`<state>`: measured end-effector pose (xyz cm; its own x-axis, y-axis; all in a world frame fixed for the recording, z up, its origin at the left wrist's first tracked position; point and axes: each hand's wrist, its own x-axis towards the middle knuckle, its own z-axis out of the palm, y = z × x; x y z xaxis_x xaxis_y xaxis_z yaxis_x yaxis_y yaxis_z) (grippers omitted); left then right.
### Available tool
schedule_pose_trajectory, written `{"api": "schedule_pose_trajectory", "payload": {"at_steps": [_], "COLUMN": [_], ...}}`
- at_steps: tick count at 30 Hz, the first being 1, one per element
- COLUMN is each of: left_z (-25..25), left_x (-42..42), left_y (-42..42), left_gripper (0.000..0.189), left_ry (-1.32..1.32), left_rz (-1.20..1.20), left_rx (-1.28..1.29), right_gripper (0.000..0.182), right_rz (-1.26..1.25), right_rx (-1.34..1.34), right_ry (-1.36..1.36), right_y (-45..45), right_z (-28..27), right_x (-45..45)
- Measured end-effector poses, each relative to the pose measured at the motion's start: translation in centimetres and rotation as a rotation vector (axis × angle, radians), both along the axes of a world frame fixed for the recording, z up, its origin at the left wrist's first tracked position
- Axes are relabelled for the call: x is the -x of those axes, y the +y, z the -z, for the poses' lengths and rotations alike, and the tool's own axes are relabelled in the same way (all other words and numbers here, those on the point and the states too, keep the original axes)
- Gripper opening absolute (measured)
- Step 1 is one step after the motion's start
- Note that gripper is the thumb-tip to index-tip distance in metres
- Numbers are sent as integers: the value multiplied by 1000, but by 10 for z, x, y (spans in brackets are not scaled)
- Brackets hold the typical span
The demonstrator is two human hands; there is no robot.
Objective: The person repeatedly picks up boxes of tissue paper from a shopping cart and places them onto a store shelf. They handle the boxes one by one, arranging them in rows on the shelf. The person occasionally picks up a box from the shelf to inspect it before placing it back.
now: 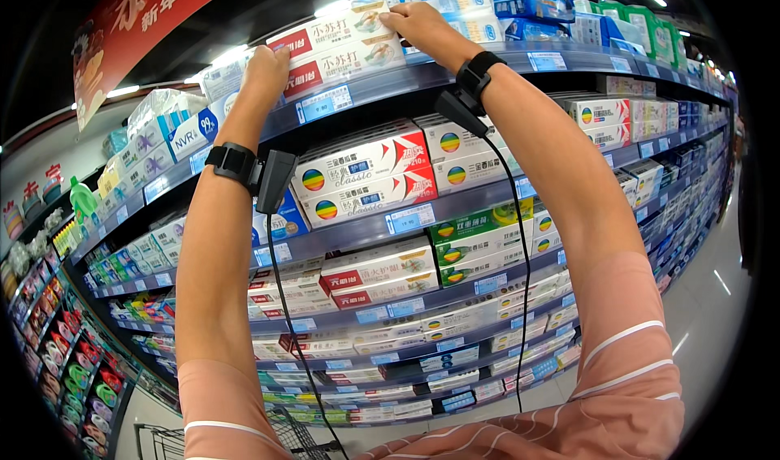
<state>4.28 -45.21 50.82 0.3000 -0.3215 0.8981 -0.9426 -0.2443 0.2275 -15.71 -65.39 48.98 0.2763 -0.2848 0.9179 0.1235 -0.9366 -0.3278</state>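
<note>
Both my hands are raised to the top shelf, at the two ends of a white toothpaste box (332, 32) with a red panel. My left hand (266, 73) is curled at its left end, with the thumb along the top edge. At the right end, my right hand (420, 27) grips the corner between thumb and fingers. Directly beneath is a matching toothpaste box (347, 64), resting at the shelf edge above a blue price label (324, 103). What stands behind the two boxes is mostly hidden.
Lower shelves carry rows of toothpaste boxes (365, 183). Blue packs (533, 2) stand right of my right hand. Black cables (525, 265) hang from the wrist straps (234, 166). A wire shopping cart (292, 432) is low at left, and a red banner (152, 15) hangs above.
</note>
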Motion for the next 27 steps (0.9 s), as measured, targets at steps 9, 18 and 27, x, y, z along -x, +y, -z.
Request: {"api": "schedule_pose_trajectory", "payload": {"at_steps": [9,18,27], "left_z": [11,128,389], "left_x": [2,77,69], "left_y": [7,99,227], "left_gripper": [51,47,32], "left_ry": [-18,-287,627], "left_rz": [96,372,280], "left_rx": [53,162,-202], "right_gripper": [50,43,35], "right_rz": [136,-289,-858], "right_rx": [108,145,-548], "right_ry": [-70,-378,278], "right_y": [4,102,213], "right_z": [7,90,298], "right_x": [-2,42,-2]}}
